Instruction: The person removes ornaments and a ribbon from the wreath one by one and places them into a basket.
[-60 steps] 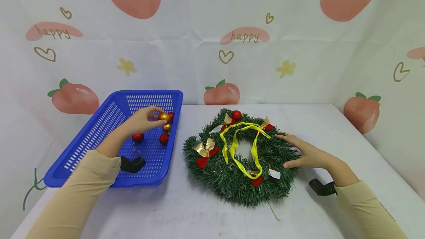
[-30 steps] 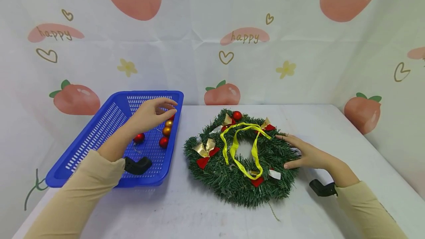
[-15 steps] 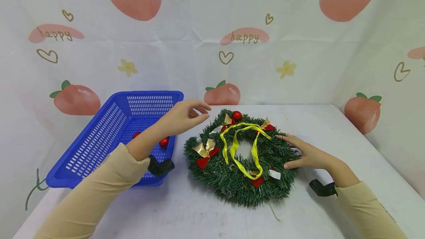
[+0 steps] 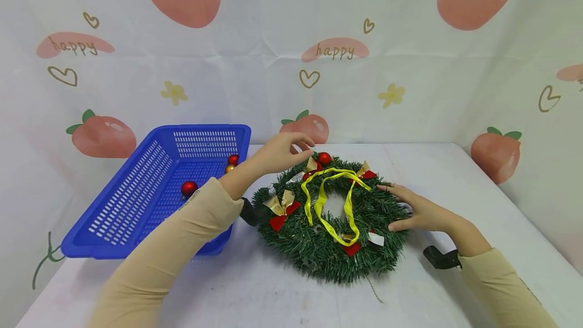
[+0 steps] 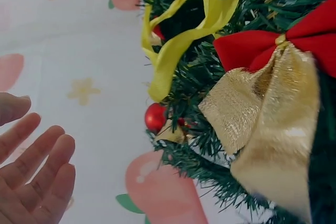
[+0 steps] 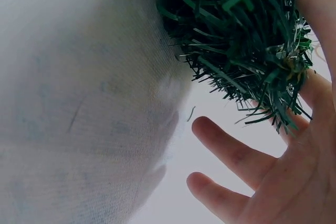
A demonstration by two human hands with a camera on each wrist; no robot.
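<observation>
A round green Christmas wreath [image 4: 314,254] lies on the table, trimmed with red and gold bows [image 4: 282,209] and a loose yellow ribbon [image 4: 321,200]. At its far side sits a red bauble [image 4: 324,159]. My left hand [image 4: 284,153] is over the wreath's far left edge, its loosely bent fingers close to that bauble. The left wrist view shows nothing in this hand [image 5: 39,182], apart from the red bauble [image 5: 155,117]. My right hand [image 4: 421,211] rests on the wreath's right edge with fingers spread. Foliage [image 6: 247,40] lies against it in the right wrist view.
On the left stands a blue perforated basket [image 4: 114,211]. A red bauble [image 4: 189,189] lies in its middle; another red one [image 4: 233,160] and a gold bauble [image 4: 230,168] lie by its right wall. A printed cloth [image 4: 255,90] hangs behind the table.
My left hand has left the gold bauble it was touching in the basket and moved right, to the wreath's far left edge. My right hand has stayed in place.
</observation>
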